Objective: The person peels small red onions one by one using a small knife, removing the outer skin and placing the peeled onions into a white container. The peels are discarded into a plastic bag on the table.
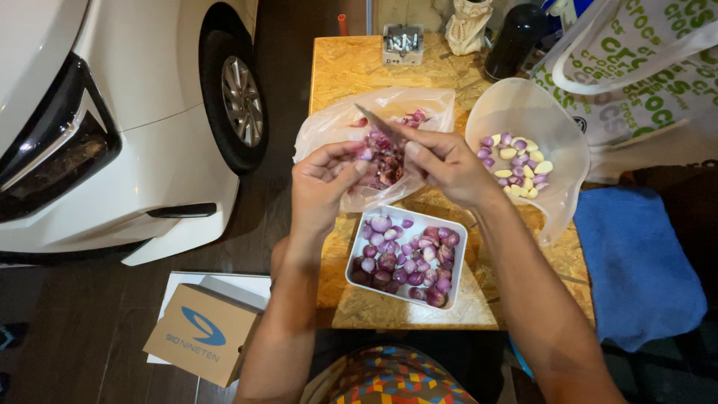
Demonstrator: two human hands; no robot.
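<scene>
Small purple shallot (365,155) and a thin-bladed knife (380,123), held above the table

The shallot is pinched between fingertips over a clear plastic bag of purple peelings (419,105); the knife's narrow grey blade slants up-left, its base meeting the shallot.

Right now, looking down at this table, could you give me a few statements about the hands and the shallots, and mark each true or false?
1. The right hand holds a knife. True.
2. The left hand is resting flat on the table. False: it is raised, pinching a shallot.
3. The white tray holds purple shallots. True.
4. The tray sits on the blue cloth. False: it sits on the wooden table; the cloth lies beside it.
</scene>
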